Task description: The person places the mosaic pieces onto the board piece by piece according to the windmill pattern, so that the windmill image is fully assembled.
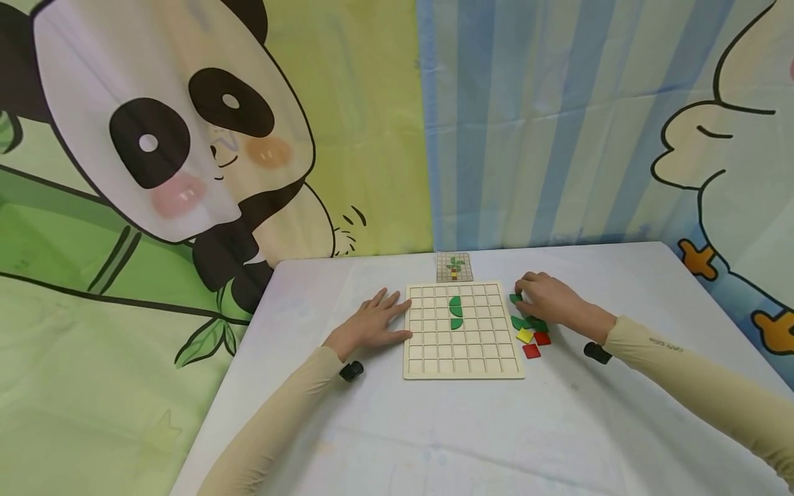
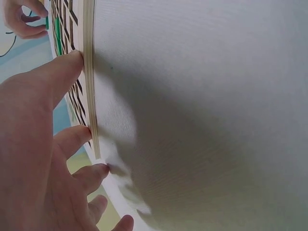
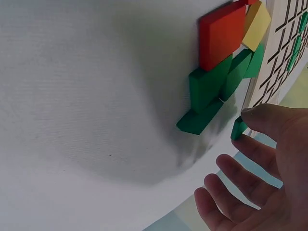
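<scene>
Dark-gridded cream board (image 1: 464,346), green pieces (image 3: 209,87), red tiles (image 3: 222,36), yellow tile (image 3: 257,26), blue-striped backdrop (image 1: 533,124), white tablecloth (image 1: 397,434)

The site is a tabletop activity station with children's decor; the type of building that houses it cannot be determined. A printed cloth backdrop (image 1: 366,83), creased in places, stands behind the desk (image 1: 372,427) and extends beyond its left and right edges. The print comprises a cartoon panda (image 1: 180,200), green bamboo (image 1: 49,213), blue stripes (image 1: 474,138) and a pale cartoon figure (image 1: 750,227) with orange feet. The desk surface is white. A gridded board (image 1: 434,348), a small pattern card (image 1: 443,273) and coloured tiles (image 1: 531,351) indicate tabletop play.
</scene>
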`<state>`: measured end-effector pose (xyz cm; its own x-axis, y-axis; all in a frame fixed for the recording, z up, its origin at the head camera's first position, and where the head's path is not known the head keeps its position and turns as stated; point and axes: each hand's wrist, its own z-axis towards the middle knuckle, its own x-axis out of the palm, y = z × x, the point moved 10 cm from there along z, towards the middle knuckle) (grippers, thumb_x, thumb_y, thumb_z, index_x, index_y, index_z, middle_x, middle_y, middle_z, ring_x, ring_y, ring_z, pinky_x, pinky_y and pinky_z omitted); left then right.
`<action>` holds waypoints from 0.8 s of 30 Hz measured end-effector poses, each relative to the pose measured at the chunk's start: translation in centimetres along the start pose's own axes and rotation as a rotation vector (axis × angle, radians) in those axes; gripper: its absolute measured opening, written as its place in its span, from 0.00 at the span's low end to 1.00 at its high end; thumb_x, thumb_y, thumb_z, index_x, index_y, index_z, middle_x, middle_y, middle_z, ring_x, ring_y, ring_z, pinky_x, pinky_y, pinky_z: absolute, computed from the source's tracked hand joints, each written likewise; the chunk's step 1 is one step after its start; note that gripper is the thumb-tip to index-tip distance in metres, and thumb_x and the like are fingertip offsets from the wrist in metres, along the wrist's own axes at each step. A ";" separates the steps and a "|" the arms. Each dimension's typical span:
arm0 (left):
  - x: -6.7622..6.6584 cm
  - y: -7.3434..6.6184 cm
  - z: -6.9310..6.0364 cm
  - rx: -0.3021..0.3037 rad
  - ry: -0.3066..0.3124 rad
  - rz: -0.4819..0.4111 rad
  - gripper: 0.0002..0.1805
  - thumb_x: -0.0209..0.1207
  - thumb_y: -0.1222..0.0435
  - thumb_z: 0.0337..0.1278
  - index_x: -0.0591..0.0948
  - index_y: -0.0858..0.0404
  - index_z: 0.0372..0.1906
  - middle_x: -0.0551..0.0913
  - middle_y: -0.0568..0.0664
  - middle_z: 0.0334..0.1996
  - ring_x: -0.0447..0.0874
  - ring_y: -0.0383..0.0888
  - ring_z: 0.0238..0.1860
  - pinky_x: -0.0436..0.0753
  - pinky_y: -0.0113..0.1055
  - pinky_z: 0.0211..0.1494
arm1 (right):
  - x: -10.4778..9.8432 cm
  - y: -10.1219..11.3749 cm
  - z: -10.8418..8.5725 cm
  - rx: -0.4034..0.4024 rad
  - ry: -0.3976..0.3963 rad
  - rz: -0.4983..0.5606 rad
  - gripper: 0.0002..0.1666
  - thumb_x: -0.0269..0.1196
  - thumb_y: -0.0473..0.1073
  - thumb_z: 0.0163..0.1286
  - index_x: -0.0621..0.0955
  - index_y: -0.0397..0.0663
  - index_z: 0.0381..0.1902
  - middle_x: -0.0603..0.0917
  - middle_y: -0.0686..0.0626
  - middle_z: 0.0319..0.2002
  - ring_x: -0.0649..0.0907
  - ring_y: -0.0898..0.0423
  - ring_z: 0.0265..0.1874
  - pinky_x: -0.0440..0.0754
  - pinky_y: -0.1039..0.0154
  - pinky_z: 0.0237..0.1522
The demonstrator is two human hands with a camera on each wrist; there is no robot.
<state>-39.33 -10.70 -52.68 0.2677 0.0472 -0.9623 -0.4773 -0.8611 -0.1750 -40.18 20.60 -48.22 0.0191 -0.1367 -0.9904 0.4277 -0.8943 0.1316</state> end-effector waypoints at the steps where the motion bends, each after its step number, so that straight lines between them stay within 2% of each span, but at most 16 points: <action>1: 0.0 0.0 0.0 0.001 -0.001 0.001 0.46 0.46 0.28 0.63 0.53 0.41 0.81 0.47 0.49 0.82 0.33 0.53 0.83 0.52 0.59 0.80 | -0.1 0.1 0.1 -0.002 0.004 0.002 0.18 0.70 0.47 0.65 0.84 0.44 0.49 0.84 0.40 0.50 0.81 0.44 0.45 0.83 0.45 0.51; 7: -0.1 0.0 0.0 0.008 -0.007 0.000 0.46 0.46 0.29 0.63 0.54 0.42 0.81 0.48 0.50 0.82 0.33 0.54 0.83 0.51 0.60 0.80 | -0.2 1.4 0.6 -0.014 0.037 0.028 0.19 0.69 0.48 0.66 0.84 0.45 0.51 0.86 0.43 0.44 0.80 0.51 0.35 0.85 0.51 0.43; 15: 0.0 0.0 0.0 0.013 -0.005 -0.005 0.45 0.46 0.29 0.63 0.53 0.42 0.81 0.48 0.50 0.82 0.33 0.54 0.83 0.51 0.60 0.80 | -0.7 4.1 1.4 -0.073 0.028 0.038 0.18 0.70 0.47 0.66 0.84 0.45 0.50 0.85 0.44 0.46 0.83 0.48 0.42 0.84 0.48 0.48; 21: 0.2 0.1 0.1 0.002 -0.008 -0.008 0.45 0.47 0.29 0.63 0.54 0.41 0.80 0.48 0.49 0.82 0.33 0.53 0.83 0.51 0.59 0.80 | 0.0 6.8 2.2 -0.140 0.050 0.014 0.15 0.69 0.48 0.67 0.84 0.48 0.48 0.84 0.48 0.42 0.81 0.50 0.39 0.82 0.52 0.42; 24: 0.2 0.2 0.1 0.001 -0.008 -0.009 0.45 0.46 0.28 0.63 0.53 0.41 0.81 0.48 0.49 0.82 0.34 0.52 0.83 0.51 0.59 0.80 | 0.3 8.5 2.5 -0.181 0.050 -0.004 0.15 0.68 0.49 0.68 0.84 0.48 0.48 0.84 0.49 0.43 0.81 0.50 0.40 0.82 0.53 0.43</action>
<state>-39.46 -10.80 -52.94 0.2649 0.0588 -0.9625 -0.4755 -0.8604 -0.1834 -38.79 11.85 -47.30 0.0605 -0.1077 -0.9923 0.5837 -0.8027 0.1227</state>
